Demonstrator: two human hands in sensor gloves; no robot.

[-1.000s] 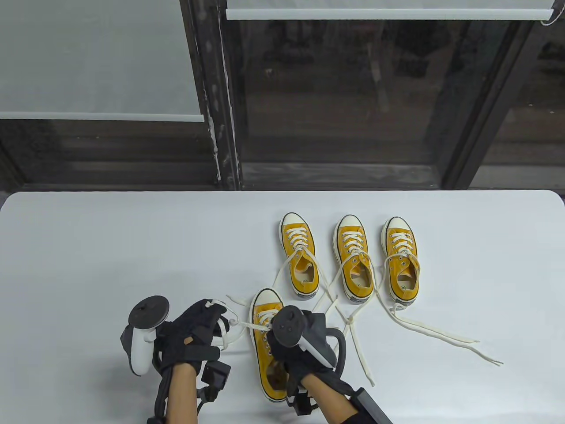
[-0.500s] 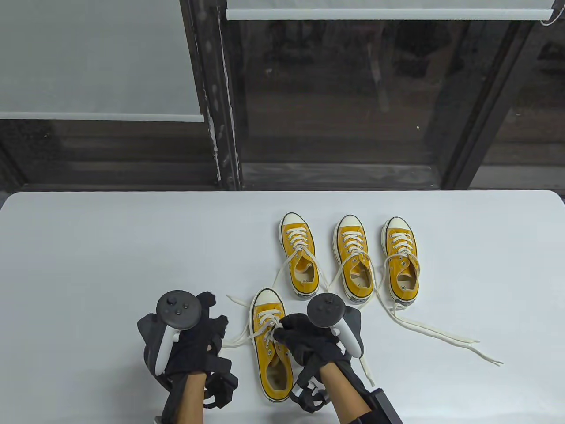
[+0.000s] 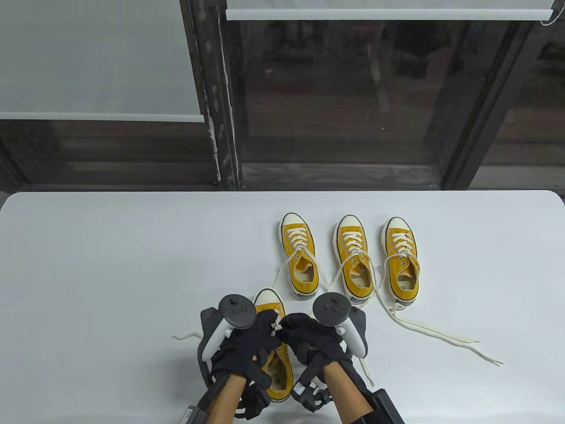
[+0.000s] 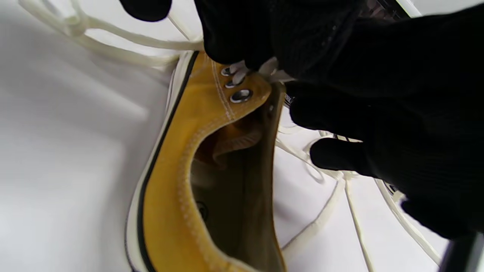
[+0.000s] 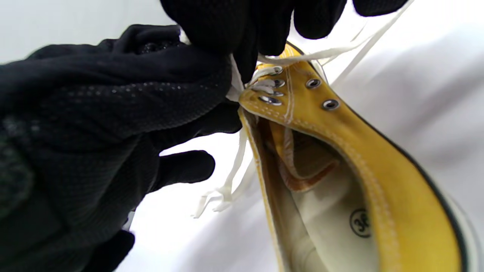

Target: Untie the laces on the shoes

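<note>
The near yellow sneaker lies toe-away at the table's front edge, with both gloved hands over its tongue. My left hand and right hand meet fingertip to fingertip and pinch the white lace at the top eyelets. In the left wrist view the fingers close on the lace above the shoe's collar. The right wrist view shows the fingers gripping the lace beside the eyelets. One loose lace end trails left on the table.
Three more yellow sneakers stand in a row behind, their laces undone. Long loose laces spread over the white table to the right. A dark window wall rises beyond the far edge.
My left hand has moved right from beside the shoe onto its tongue and now meets the right hand at the lace. The left lace end has shifted left and nearer on the table.
</note>
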